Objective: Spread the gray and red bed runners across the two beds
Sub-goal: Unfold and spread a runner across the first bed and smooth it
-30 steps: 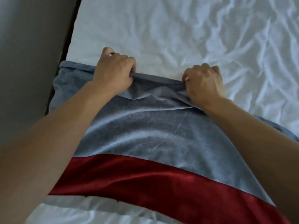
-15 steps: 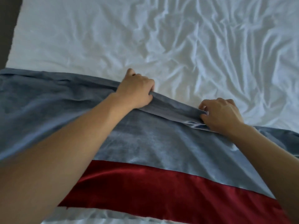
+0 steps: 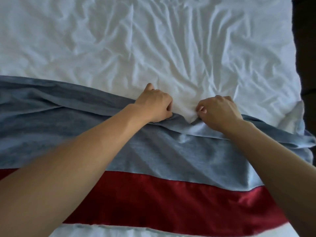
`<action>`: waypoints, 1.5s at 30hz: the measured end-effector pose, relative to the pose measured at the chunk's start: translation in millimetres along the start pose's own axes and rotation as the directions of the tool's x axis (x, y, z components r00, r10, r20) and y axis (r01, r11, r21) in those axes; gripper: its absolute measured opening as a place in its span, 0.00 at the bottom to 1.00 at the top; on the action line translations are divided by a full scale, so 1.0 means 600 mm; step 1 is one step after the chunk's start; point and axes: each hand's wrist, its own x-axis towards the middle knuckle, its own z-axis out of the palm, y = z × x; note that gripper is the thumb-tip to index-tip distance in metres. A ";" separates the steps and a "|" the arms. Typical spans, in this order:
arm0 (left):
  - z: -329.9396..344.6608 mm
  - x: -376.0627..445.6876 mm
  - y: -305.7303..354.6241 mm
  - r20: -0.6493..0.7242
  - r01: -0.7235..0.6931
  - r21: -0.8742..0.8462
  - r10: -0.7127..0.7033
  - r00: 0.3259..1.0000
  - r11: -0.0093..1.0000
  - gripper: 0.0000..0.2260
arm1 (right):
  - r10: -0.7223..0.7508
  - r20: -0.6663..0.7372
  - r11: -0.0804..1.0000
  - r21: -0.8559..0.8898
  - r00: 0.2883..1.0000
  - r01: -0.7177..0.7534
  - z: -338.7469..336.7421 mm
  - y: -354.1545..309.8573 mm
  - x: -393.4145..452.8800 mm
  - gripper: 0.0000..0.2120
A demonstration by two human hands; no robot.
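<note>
A gray and red bed runner (image 3: 171, 156) lies across a bed with a wrinkled white sheet (image 3: 153, 48). Its gray band is toward the far side, and its red band (image 3: 162, 199) is nearer me. My left hand (image 3: 154, 105) is closed on the runner's far gray edge near the middle. My right hand (image 3: 218, 112) pinches the same edge a little to the right. Between the two hands the edge dips and a bulge of white sheet shows. The gray edge is folded and rumpled from the left side to the right side of the bed.
The bed's right edge (image 3: 297, 82) runs down the right of the view, with dark floor (image 3: 307, 48) beyond it. A strip of white bedding (image 3: 119, 232) shows below the red band, near me.
The view has shifted right along the bed, and both hands have moved right along the runner's gray edge. The hands now sit closer together. The bed's left edge has left the view.
</note>
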 end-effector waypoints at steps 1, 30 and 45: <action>0.002 0.007 0.010 0.030 -0.009 -0.004 0.009 0.999 1.000 0.08 | -0.029 0.009 1.000 0.010 1.000 0.029 0.001 0.007 0.002 0.10; -0.018 0.141 0.093 -0.204 0.137 0.010 -0.132 0.970 0.991 0.06 | 0.016 -0.216 0.996 0.092 0.976 0.004 -0.015 0.198 0.050 0.07; 0.018 0.162 0.217 -0.261 -0.057 0.035 0.064 0.963 0.998 0.06 | 0.146 -0.350 0.989 0.079 0.925 -0.126 0.010 0.252 -0.029 0.09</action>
